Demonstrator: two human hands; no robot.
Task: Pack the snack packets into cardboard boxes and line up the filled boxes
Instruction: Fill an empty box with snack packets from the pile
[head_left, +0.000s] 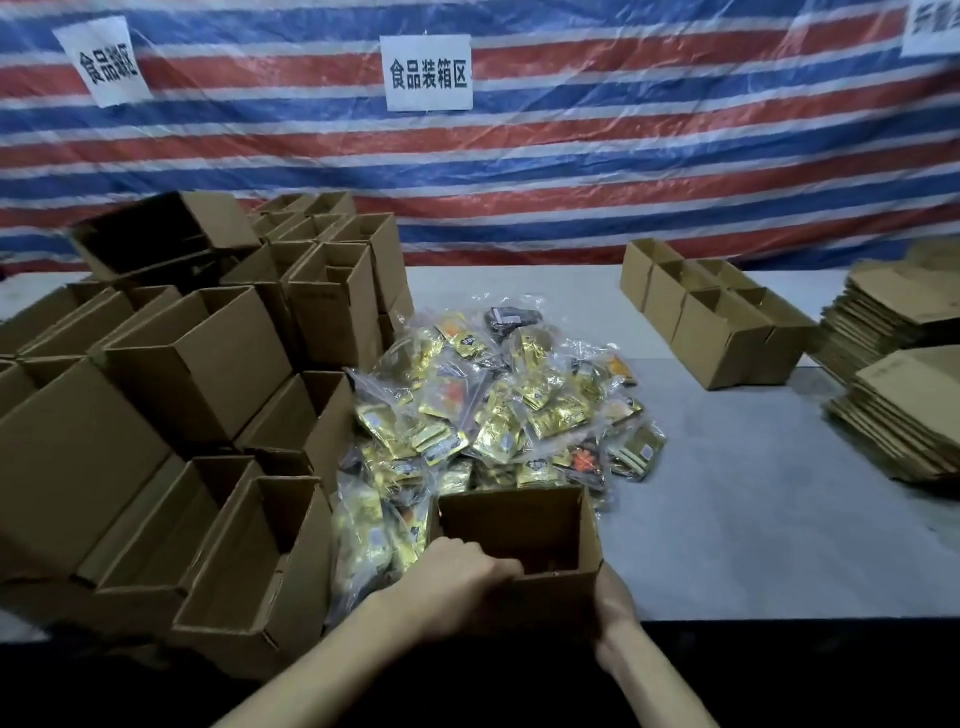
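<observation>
Early stage by the look of it. Left hand (457, 577) grips the near rim of an open box (519, 540) at bottom centre, fingers curled over the edge. Right hand (615, 613) presses flat on the box's right side; its fingers are hidden, so can't tell.

The box looks almost empty. The packet pile (498, 410) at mid-frame is large and touches the box's far side.

A short row of boxes (717, 317) sits upper right; I can't see whether they're filled. Many empty boxes (197, 364) are stacked on the left. Most packing is left.

Two bare forearms — no sleeves, gloves or jewellery visible — end in left hand (462, 577) and right hand (615, 605).
</observation>
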